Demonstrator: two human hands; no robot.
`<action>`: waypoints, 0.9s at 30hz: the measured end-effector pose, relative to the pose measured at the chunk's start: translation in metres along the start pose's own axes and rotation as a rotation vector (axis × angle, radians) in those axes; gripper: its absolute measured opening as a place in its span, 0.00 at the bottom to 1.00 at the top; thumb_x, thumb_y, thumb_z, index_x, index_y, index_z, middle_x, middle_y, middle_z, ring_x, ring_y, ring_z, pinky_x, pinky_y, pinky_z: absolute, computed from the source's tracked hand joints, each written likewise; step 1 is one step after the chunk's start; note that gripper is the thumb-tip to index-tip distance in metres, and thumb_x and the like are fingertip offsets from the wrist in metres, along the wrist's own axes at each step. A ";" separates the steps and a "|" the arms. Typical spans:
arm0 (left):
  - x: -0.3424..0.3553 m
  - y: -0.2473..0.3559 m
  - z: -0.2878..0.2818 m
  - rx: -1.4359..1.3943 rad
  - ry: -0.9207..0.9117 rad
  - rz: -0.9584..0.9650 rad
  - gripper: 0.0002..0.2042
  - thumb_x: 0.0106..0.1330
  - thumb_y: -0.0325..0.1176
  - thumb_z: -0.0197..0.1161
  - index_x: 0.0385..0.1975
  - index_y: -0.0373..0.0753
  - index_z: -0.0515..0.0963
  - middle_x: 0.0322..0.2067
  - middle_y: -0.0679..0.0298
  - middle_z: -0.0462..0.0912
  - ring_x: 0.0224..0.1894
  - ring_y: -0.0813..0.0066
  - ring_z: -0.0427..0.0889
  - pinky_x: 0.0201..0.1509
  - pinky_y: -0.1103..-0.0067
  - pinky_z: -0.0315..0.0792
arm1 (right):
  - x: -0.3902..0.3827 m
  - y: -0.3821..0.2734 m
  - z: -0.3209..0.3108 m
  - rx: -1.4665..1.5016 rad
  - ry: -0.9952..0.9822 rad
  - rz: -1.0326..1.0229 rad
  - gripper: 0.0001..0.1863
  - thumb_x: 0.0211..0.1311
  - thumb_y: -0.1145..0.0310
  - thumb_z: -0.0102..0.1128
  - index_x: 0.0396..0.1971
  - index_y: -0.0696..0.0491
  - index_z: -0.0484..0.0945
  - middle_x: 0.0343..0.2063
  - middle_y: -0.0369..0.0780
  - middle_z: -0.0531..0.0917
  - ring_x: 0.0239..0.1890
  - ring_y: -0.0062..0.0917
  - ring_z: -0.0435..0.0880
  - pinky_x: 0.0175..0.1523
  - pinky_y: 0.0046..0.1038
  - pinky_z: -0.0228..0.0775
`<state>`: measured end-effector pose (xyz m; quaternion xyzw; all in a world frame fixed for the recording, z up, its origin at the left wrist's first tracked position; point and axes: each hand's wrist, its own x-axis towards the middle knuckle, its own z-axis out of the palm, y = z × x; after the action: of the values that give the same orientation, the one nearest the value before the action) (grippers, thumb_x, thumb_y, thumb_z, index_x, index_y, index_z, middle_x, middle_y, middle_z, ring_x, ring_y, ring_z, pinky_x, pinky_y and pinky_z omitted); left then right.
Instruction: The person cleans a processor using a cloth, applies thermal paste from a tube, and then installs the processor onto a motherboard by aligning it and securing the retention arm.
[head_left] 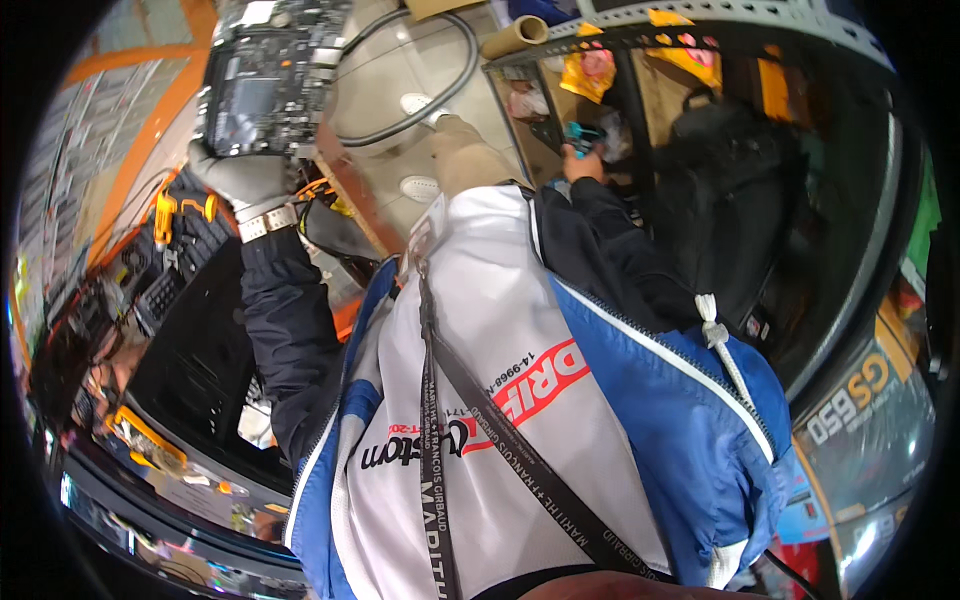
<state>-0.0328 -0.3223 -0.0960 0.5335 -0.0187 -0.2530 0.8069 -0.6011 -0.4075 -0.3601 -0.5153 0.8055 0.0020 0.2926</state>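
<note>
Seen from the head camera, a person's gloved left hand [245, 180] is gripping the lower edge of a dark rectangular circuit board [265, 85], raised above an orange-edged workbench [150, 110]. The right hand [582, 160] is reaching toward a metal shelf rack [700, 20], fingers clasping a small blue object [582, 135].

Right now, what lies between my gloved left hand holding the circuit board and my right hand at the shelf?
In the head view, between left hand and right hand: pale floor, a black cable loop, a tan trouser leg.
</note>
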 end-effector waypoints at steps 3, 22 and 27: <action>-0.025 0.040 0.074 -0.107 0.061 -0.254 0.26 0.76 0.54 0.54 0.61 0.41 0.82 0.63 0.60 0.84 0.65 0.58 0.81 0.73 0.60 0.73 | 0.100 -0.012 -0.025 -0.058 0.198 0.244 0.47 0.62 0.44 0.73 0.73 0.58 0.68 0.62 0.56 0.83 0.64 0.56 0.82 0.71 0.47 0.72; -0.167 0.045 0.067 0.166 0.169 0.074 0.24 0.85 0.46 0.49 0.58 0.29 0.82 0.55 0.62 0.88 0.57 0.71 0.83 0.65 0.72 0.74 | 0.080 -0.264 -0.052 0.092 -0.322 -0.932 0.18 0.74 0.63 0.69 0.55 0.59 0.86 0.48 0.44 0.92 0.51 0.28 0.89 0.59 0.31 0.79; -0.227 0.052 0.043 0.294 0.362 0.271 0.23 0.85 0.47 0.51 0.57 0.32 0.83 0.50 0.61 0.88 0.53 0.74 0.82 0.63 0.72 0.75 | -0.077 -0.518 -0.108 0.422 -0.563 -1.386 0.15 0.81 0.66 0.63 0.54 0.63 0.84 0.44 0.41 0.89 0.46 0.24 0.86 0.56 0.28 0.77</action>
<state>-0.2234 -0.2453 0.0221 0.6742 0.0182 -0.0378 0.7374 -0.1987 -0.6197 -0.0797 -0.8148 0.1782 -0.2040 0.5125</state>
